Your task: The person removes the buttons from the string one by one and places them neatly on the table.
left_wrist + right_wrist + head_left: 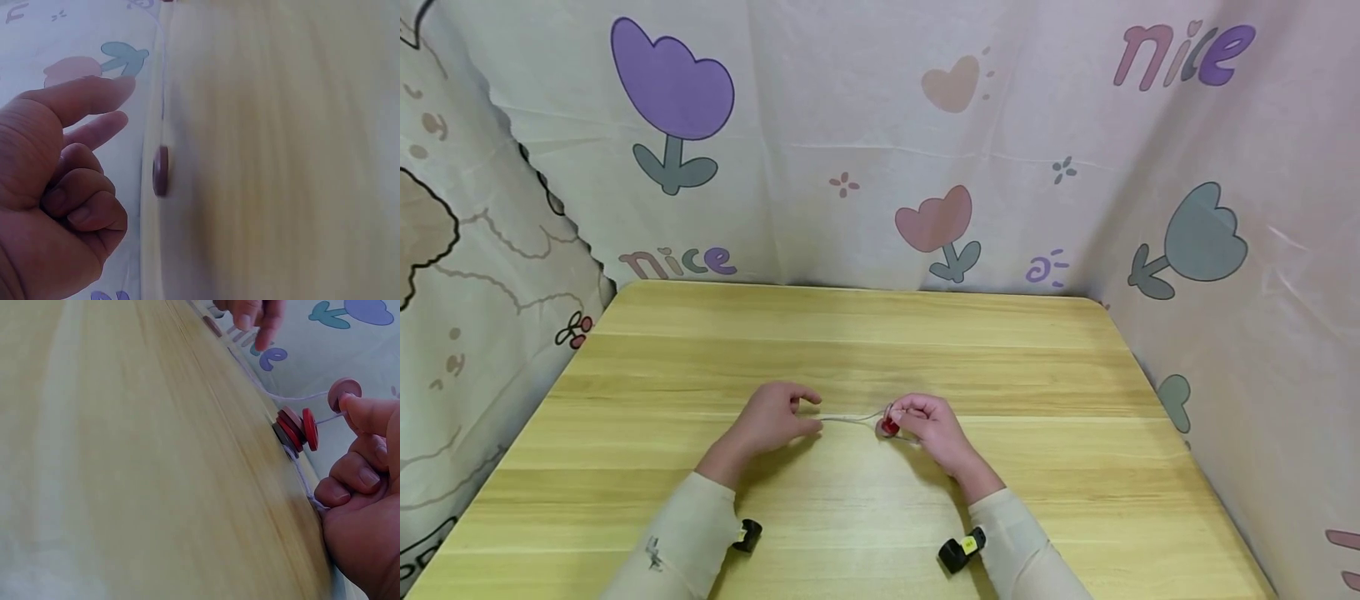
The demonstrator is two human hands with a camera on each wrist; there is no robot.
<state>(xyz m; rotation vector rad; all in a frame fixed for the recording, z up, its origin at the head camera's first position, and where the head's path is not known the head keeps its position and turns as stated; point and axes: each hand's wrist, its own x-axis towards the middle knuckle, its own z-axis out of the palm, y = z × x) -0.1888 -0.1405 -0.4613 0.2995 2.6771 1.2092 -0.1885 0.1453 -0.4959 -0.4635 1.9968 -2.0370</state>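
Note:
My right hand (936,429) pinches a reddish-brown disc-shaped bead (345,389) between thumb and index finger, and the white string (294,399) runs through it. Several red, brown and dark disc beads (310,429) sit bunched on the string beneath that hand, whose curled fingers also hold a stretch of string against the palm. My left hand (775,418) is at the string's other side, index finger and thumb apart and the lower fingers bent. No bead is between its fingertips. Close to it, a single brown disc bead (160,170) is at the string's far end, slightly blurred.
The wood-grain table (850,350) lies under both hands. Black devices (962,550) are strapped at both wrists. A printed curtain (820,100) hangs along the table's back and sides.

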